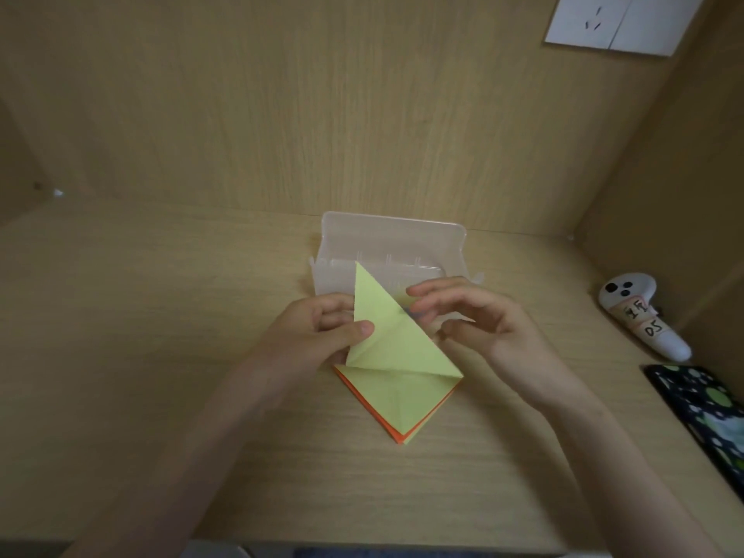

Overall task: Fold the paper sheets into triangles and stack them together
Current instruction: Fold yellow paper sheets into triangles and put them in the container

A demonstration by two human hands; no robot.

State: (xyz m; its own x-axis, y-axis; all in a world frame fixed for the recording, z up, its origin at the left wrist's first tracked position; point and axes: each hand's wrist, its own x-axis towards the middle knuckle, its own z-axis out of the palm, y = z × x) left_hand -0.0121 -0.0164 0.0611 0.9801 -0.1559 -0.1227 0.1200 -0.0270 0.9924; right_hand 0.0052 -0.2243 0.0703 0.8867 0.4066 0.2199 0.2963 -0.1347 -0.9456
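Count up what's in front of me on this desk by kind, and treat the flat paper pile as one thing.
Folded yellow triangle, pinched by the left hand: 1
Paper pile, yellow over orange: 1
Clear plastic box, lid open: 1
White controller: 1
Dark spotted phone or case: 1
Total: 5

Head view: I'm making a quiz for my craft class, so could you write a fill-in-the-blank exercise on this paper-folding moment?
1. The left hand pinches a folded sheet whose colour is ____.
2. On the stack below it, an edge of ____ paper peeks out under the top triangle.
3. Behind the hands, the clear plastic box stands with its lid ____.
4. The white controller lies on the ____ side of the desk.

Missing words: yellow; orange; open; right.
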